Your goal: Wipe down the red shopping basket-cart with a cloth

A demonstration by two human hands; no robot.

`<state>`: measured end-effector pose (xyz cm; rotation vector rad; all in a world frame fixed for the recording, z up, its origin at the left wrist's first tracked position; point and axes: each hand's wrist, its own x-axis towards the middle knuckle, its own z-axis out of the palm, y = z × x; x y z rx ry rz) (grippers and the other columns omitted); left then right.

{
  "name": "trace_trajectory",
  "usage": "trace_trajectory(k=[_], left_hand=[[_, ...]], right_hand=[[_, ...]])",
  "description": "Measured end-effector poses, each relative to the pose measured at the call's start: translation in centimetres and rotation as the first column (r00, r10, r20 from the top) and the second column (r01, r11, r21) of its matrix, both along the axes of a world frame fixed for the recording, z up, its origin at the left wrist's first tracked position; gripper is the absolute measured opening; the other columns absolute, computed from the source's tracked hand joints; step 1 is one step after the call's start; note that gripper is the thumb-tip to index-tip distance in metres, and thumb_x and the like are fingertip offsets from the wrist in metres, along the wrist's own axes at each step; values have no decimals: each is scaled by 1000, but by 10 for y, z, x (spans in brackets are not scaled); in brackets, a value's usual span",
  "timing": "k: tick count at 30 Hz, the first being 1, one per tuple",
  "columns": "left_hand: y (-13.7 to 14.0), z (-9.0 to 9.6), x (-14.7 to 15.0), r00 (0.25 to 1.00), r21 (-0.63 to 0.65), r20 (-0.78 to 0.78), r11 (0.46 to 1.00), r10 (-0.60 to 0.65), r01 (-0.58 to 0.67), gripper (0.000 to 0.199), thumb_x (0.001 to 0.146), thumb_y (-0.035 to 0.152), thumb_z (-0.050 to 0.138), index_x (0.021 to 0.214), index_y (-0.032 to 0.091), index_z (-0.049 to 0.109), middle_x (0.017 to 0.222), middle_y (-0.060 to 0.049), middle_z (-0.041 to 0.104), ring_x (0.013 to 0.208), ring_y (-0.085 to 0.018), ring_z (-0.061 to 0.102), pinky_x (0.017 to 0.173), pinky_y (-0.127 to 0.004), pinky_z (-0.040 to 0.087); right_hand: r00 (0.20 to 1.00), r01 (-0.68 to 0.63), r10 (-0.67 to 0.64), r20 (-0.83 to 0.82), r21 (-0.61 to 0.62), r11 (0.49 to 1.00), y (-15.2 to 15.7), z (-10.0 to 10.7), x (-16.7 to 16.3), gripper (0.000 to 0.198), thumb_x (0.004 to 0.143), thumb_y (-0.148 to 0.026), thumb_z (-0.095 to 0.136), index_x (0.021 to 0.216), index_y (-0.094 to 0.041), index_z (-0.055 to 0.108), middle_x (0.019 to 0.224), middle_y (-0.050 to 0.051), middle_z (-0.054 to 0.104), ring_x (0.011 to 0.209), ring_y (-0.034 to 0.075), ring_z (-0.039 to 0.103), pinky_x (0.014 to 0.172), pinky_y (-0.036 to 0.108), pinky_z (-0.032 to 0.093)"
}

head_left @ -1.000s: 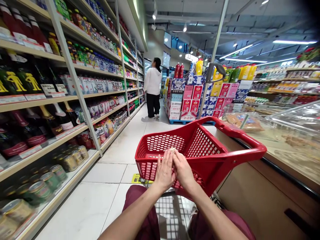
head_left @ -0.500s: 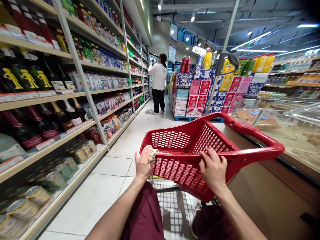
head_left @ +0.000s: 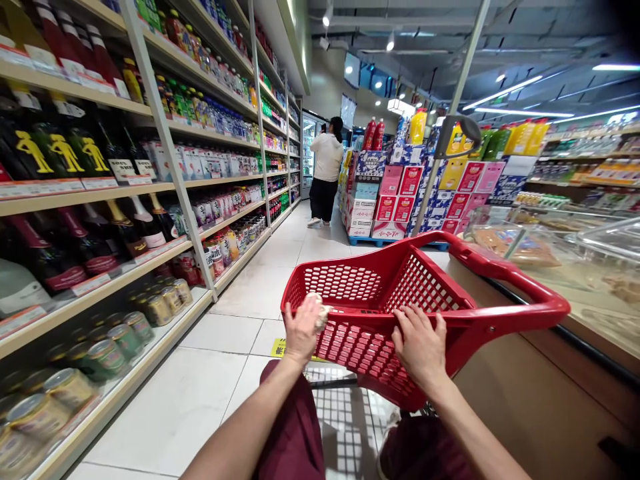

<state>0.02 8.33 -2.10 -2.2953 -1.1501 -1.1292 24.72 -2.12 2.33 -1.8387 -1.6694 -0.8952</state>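
Observation:
A red plastic shopping cart (head_left: pixel 350 343) stands sideways in front of me, its lattice basket tilted and its handle to the right. My left hand (head_left: pixel 301 333) presses a crumpled off-white cloth (head_left: pixel 321 315) against the near rim, close to the basket's left end. The hand is closed on the cloth, which is partly hidden behind the fingers. Farther right, my right hand (head_left: pixel 420 343) rests on the same rim with its fingers spread over the edge, holding no separate object. Nothing lies in the visible part of the basket.
Drink shelves (head_left: pixel 205 233) with bottles and cans line the left side. A person in a white top (head_left: pixel 326 160) stands down the aisle. Stacked drink cartons (head_left: pixel 390 200) sit on a blue pallet ahead. A counter with clear covers (head_left: pixel 530 243) borders the right.
My left hand has slid the cloth a little to the right along the rim. My right hand has shifted slightly left. The person down the aisle has changed stance.

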Motion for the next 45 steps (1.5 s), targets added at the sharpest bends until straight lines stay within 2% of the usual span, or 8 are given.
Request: trace_trajectory(k=[3, 9, 14, 19, 25, 31, 37, 45], left_hand=[[-2, 1, 8, 994, 1, -43, 995, -100, 100, 40, 85, 18, 36, 123, 23, 44, 126, -6, 51, 119, -17, 44, 107, -48, 4], [2, -2, -16, 988, -55, 65, 989, 141, -137, 42, 84, 15, 33, 124, 22, 43, 125, -10, 50, 117, -21, 46, 104, -56, 8], [-3, -1, 8, 996, -4, -48, 998, -69, 69, 41, 84, 17, 37, 124, 24, 43, 125, -7, 51, 119, -19, 44, 106, -51, 8], [2, -2, -10, 990, -45, 64, 992, 125, -122, 41, 86, 17, 33, 124, 24, 43, 125, -10, 50, 116, -21, 47, 104, -55, 7], [-7, 5, 29, 988, 17, -50, 989, -148, 149, 39, 86, 17, 37, 123, 24, 44, 125, -6, 51, 119, -17, 43, 107, -49, 6], [-4, 7, 24, 998, -5, 68, 1000, 15, -15, 38, 87, 19, 34, 122, 23, 46, 124, -9, 51, 116, -21, 47, 105, -54, 6], [-14, 13, 57, 973, -1, -65, 975, -222, 223, 38, 86, 20, 40, 123, 25, 43, 126, -5, 51, 119, -17, 44, 108, -48, 4], [-25, 24, 93, 982, -77, 32, 979, -187, 189, 36, 87, 24, 39, 122, 23, 46, 125, -6, 51, 118, -19, 45, 106, -52, 10]], right_hand=[[999, -37, 37, 1, -37, 999, 0, 0, 2, 29, 79, -21, 42, 103, -18, 59, 105, 7, 64, 104, 22, 51, 100, 50, 14], [999, -38, 38, -10, -4, 999, 1, 0, 5, 29, 79, -20, 42, 103, -18, 59, 105, 7, 63, 105, 24, 49, 101, 53, 13], [998, -55, 55, -6, -34, 998, 2, 1, 7, 31, 79, -21, 42, 106, -18, 58, 106, 8, 63, 105, 23, 49, 100, 52, 15], [999, 25, -26, 22, 44, 999, -2, 6, 25, 30, 81, -23, 41, 105, -14, 58, 107, 9, 62, 110, 25, 47, 101, 52, 14], [997, -49, 49, 60, -4, 999, -2, 1, 19, 31, 81, -23, 41, 107, -16, 57, 110, 7, 61, 112, 24, 46, 102, 51, 13], [997, 5, -7, 72, 26, 1000, -12, 3, 33, 36, 80, -23, 41, 112, -14, 54, 117, 10, 57, 118, 25, 41, 102, 52, 11], [997, 7, -8, 71, 11, 1000, -14, 7, 44, 38, 80, -22, 40, 115, -15, 53, 116, 9, 58, 117, 25, 41, 102, 53, 11], [996, 41, -43, 78, 23, 999, -25, 11, 51, 39, 79, -22, 41, 116, -14, 52, 121, 10, 54, 120, 25, 38, 103, 51, 12]])
